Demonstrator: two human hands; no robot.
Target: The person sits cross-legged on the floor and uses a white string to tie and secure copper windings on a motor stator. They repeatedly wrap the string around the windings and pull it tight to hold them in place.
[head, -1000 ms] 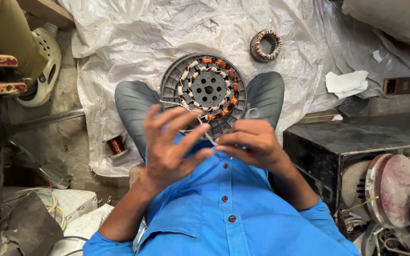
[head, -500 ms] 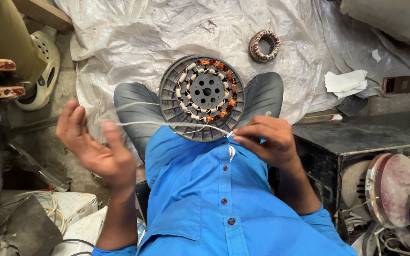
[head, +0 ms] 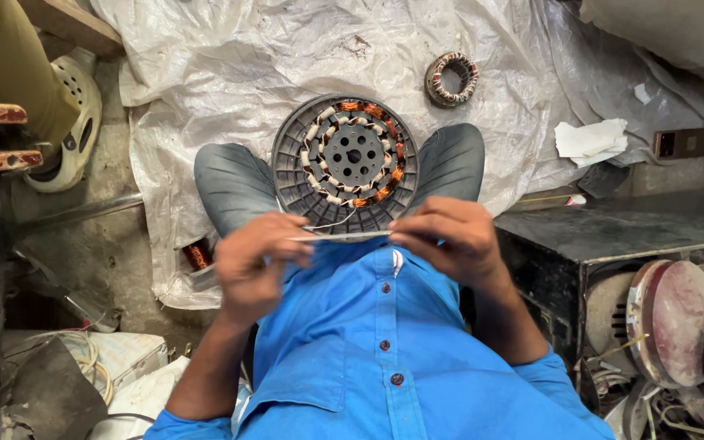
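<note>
Pinching a thin pale wire [head: 344, 236] taut, both hands' [head: 250, 265] grip hovers over the round copper-wound stator [head: 345, 163].

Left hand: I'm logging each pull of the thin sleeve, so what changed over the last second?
The left hand swung out wide to its own side half a second ago, stretching the thin white sleeve, and has now come back in, pinching it opposite the right hand. The right hand kept its grip near the chest throughout. The round stator on the lap and the small coil ring stayed put.
</note>
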